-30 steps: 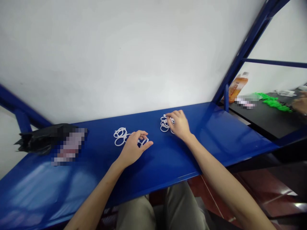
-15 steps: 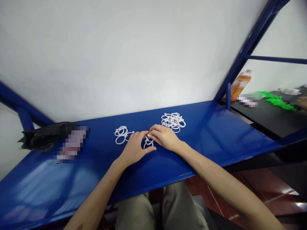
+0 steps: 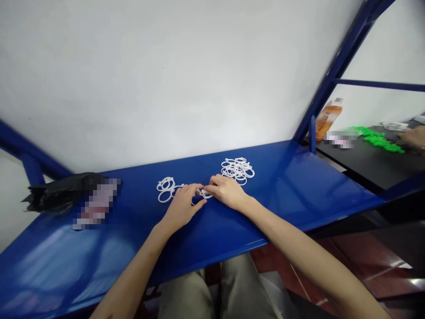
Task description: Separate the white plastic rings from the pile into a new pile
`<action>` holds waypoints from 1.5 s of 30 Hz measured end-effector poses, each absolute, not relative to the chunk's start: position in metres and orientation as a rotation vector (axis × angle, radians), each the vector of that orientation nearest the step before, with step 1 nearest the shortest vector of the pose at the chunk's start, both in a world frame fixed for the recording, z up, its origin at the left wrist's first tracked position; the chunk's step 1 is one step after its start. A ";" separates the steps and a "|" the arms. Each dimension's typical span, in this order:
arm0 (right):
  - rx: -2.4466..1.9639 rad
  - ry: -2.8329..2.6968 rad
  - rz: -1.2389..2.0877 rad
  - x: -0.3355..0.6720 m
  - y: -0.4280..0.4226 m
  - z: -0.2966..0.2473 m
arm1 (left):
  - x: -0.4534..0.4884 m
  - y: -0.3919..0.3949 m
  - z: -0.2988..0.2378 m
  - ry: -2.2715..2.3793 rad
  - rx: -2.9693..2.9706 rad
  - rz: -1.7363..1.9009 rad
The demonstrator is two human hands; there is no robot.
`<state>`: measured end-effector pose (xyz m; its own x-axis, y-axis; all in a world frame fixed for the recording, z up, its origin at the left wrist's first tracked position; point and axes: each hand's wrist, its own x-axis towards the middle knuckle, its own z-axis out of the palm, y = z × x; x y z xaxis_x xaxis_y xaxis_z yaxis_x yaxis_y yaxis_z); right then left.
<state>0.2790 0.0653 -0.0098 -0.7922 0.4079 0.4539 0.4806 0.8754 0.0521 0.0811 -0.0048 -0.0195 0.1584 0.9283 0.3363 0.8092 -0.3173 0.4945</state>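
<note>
My left hand [image 3: 184, 204] and my right hand [image 3: 227, 192] meet over the middle of the blue table. Between their fingertips is a white plastic ring [image 3: 207, 195], pinched from both sides. Part of another ring shows beside my left thumb, mostly hidden by the hand. To the left, a small group of linked or overlapping white rings [image 3: 165, 196] reaches up to my left fingers. Behind my right hand lies a larger heap of white rings [image 3: 237, 169]. Fingers cover the exact spot where the rings join.
A black plastic bag [image 3: 55, 199] and a blurred-out packet [image 3: 99, 201] lie on the left of the blue table [image 3: 212, 239]. Blue frame posts [image 3: 312, 135] stand at the right. Beyond are an orange bottle [image 3: 328, 119], green pieces [image 3: 381, 141] and another person's hand [image 3: 415, 136].
My hands have turned the pinched rings: one that hung toward me now points right, under my right fingers. My left thumb has drawn in. The other person's hand shows more.
</note>
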 end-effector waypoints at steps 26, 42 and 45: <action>-0.696 -2.498 0.174 0.285 0.065 -0.008 | 0.085 -0.009 -0.012 1.733 2.372 0.975; -0.417 -2.518 0.327 0.285 0.061 -0.010 | 0.088 -0.013 -0.007 1.675 2.473 0.909; -0.400 -2.533 0.332 0.285 0.060 -0.011 | 0.087 -0.013 -0.009 1.667 2.489 0.912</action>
